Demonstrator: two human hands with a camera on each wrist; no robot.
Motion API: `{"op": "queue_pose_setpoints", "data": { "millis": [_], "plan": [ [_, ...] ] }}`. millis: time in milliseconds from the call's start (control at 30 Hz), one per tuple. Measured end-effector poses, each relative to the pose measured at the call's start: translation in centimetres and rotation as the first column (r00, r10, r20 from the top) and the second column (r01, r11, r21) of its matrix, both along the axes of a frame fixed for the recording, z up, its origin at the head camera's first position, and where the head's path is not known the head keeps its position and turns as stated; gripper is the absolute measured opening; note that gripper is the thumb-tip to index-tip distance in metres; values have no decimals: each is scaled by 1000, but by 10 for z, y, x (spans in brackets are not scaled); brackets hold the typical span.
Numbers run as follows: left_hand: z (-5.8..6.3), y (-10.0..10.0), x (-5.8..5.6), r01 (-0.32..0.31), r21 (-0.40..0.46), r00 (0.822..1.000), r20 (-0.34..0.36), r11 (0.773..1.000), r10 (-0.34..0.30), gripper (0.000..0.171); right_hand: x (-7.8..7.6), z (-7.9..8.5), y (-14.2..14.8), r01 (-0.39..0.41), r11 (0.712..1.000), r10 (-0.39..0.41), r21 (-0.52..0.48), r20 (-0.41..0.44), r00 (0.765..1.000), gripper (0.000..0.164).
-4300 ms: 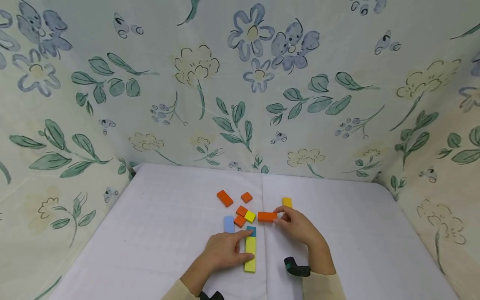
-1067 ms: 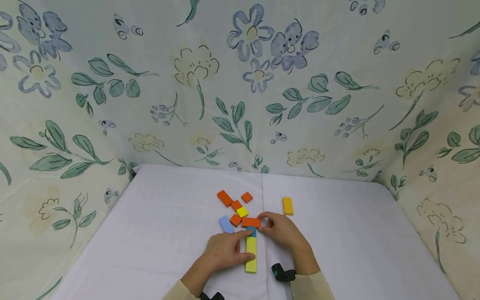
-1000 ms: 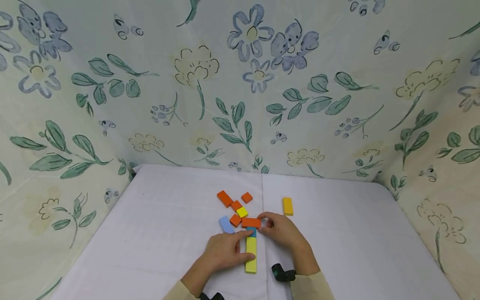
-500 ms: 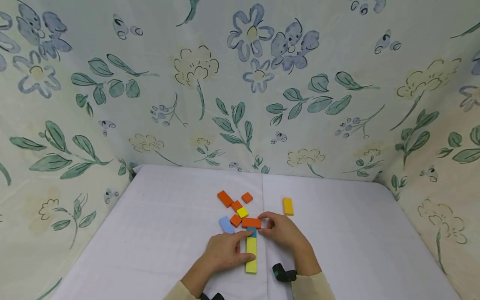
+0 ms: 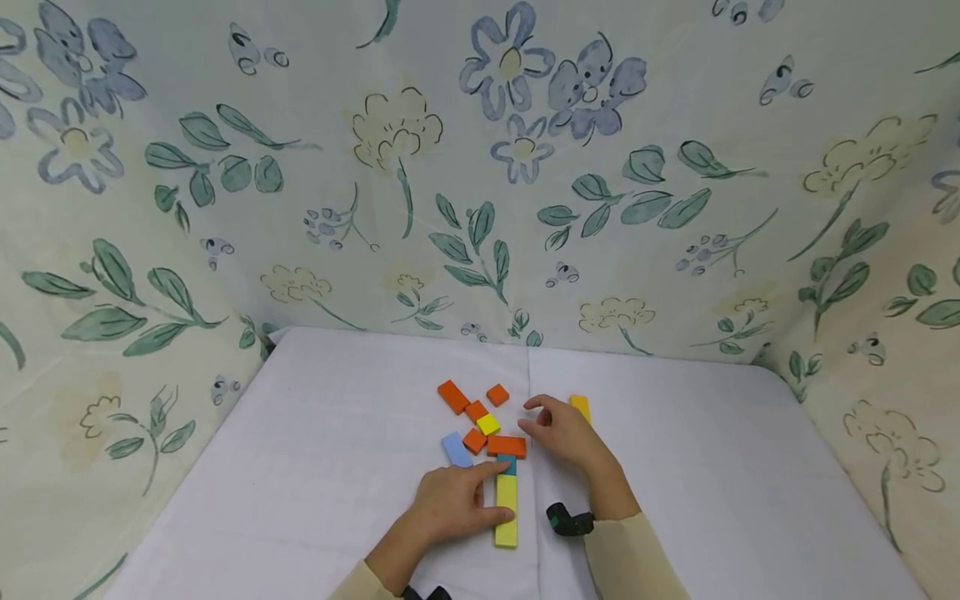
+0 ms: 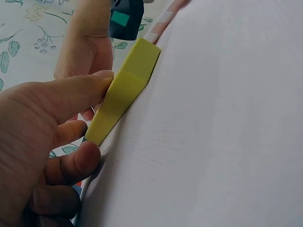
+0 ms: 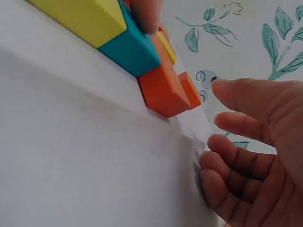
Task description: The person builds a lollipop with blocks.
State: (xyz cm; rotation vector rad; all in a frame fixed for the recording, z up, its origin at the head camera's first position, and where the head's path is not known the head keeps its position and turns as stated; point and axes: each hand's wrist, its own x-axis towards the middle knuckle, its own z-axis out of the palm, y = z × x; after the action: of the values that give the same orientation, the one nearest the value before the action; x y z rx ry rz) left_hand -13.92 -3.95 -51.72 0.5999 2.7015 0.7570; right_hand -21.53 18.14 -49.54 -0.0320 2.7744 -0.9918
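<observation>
My left hand (image 5: 453, 502) rests at a long yellow-green block (image 5: 507, 500) on the white table. Its thumb touches that block, and its index fingertip presses a teal block (image 5: 507, 467) at the far end. Across the teal block's far side lies an orange block (image 5: 506, 447), forming a T shape. The right wrist view shows the teal block (image 7: 130, 49) and the orange block (image 7: 165, 92) touching. My right hand (image 5: 558, 429) hovers right of the orange block, fingers loosely bent and apart, holding nothing. In the left wrist view the thumb lies along the yellow-green block (image 6: 123, 90).
Beyond the T lie several orange blocks, one a small square (image 5: 498, 395) and one longer (image 5: 453, 397), with a small yellow block (image 5: 488, 425). A light blue block (image 5: 456, 450) lies left. An amber block (image 5: 581, 407) is partly behind the right hand. Floral cloth walls surround the table.
The orange block was moved left by the right hand up against the teal block, shifting the small blocks left. The right hand has since let go and lifted away. My left hand stays put.
</observation>
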Motion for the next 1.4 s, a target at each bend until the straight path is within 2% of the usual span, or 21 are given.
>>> {"op": "queue_pose_setpoints", "data": {
  "millis": [233,333,433,600,933,1400],
  "plan": [
    [0,-3,-3,21,3,999,-45,1000,-21,64,-39,1,-22,0,997,2,78,-20,1000,40],
    [1,-4,-4,31,13,997,-64,999,-31,64,-48,2,-32,-6,993,8,118,-13,1000,43],
    [2,-4,-4,36,25,998,-49,999,-34,64,-51,2,-36,1,989,-2,146,3,1000,43],
    [2,-3,-2,26,14,999,-33,1000,-26,65,-51,-3,-36,21,989,-20,149,-6,1000,40],
    [0,-3,-1,26,20,999,-34,999,-25,64,-44,-3,-30,-18,985,19,172,-7,1000,37],
    [1,-4,-1,8,8,1000,-10,1000,-8,66,-14,10,-4,-148,982,137,119,97,986,18]
  ]
}}
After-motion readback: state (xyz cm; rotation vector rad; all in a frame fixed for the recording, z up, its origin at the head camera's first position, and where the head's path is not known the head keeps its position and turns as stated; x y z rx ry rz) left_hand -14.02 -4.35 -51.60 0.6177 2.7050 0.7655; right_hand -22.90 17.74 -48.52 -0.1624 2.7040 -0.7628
